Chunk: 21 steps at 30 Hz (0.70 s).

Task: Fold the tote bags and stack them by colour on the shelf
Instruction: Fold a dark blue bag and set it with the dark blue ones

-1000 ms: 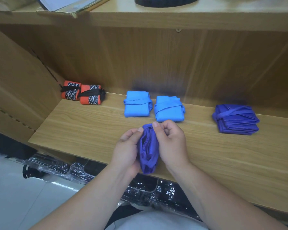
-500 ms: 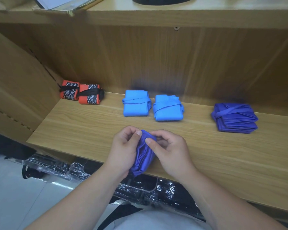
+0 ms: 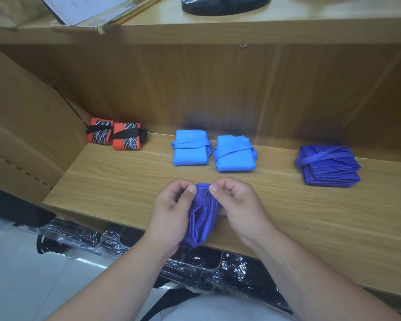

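Observation:
A bunched dark blue tote bag (image 3: 203, 214) is held upright over the front edge of the wooden shelf (image 3: 130, 181). My left hand (image 3: 171, 209) grips its left side and my right hand (image 3: 239, 205) its right side, both thumbs pinching the top. On the shelf behind lie two folded light blue bags (image 3: 190, 150) (image 3: 235, 154) side by side. A folded dark blue bag (image 3: 328, 165) lies at the right. Two folded orange bags with black and white pattern (image 3: 100, 133) (image 3: 127, 139) sit at the back left.
A cardboard panel (image 3: 28, 135) leans at the shelf's left end. The upper shelf carries a black round base (image 3: 225, 4) and papers (image 3: 86, 8). Black items in clear plastic wrap (image 3: 195, 265) lie below the shelf's front edge.
Both hands have shifted their grip on the dark blue bag, and the thumbs now meet at its top. The bag stays bunched between them.

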Each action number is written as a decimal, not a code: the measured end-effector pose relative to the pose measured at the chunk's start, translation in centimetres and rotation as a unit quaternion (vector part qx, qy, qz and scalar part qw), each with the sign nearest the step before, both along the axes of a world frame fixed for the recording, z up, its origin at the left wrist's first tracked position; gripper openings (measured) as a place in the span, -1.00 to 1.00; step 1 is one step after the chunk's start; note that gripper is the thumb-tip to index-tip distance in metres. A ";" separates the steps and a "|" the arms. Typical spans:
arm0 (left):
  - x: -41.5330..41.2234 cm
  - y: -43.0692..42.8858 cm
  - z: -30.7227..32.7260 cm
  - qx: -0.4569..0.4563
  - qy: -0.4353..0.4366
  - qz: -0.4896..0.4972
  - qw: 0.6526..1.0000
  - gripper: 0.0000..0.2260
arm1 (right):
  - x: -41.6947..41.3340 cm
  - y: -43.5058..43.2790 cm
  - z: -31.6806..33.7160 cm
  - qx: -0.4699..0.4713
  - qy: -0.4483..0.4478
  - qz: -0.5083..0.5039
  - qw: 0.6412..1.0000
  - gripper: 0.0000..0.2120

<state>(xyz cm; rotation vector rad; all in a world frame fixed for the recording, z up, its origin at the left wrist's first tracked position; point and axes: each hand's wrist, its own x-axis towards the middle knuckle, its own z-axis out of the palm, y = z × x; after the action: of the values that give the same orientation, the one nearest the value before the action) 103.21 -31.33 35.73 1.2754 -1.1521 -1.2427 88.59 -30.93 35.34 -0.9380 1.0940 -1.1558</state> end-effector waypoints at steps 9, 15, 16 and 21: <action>1.3 -0.8 0.7 -0.088 -0.074 -0.070 0.991 -0.91 | -1.3 -0.7 1.4 0.060 -0.107 0.099 0.988 -0.87; 0.8 -1.5 1.2 -0.270 -0.315 -0.033 0.909 -0.78 | -0.4 -0.5 1.6 0.058 -0.254 0.054 0.964 -0.90; 0.7 -1.4 1.3 -0.253 -0.334 -0.032 0.907 -0.72 | -0.3 -0.7 1.7 0.050 -0.249 0.042 0.966 -0.92; 0.6 -1.0 0.9 -0.154 -0.356 -0.059 0.920 -0.58 | -0.8 -0.7 1.2 0.020 -0.194 0.032 0.980 -0.86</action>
<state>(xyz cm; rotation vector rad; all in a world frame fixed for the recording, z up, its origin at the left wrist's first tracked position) 103.79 -32.35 36.64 1.4687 -1.8808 -0.6256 87.76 -31.66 36.58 -0.6751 0.7628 -1.1976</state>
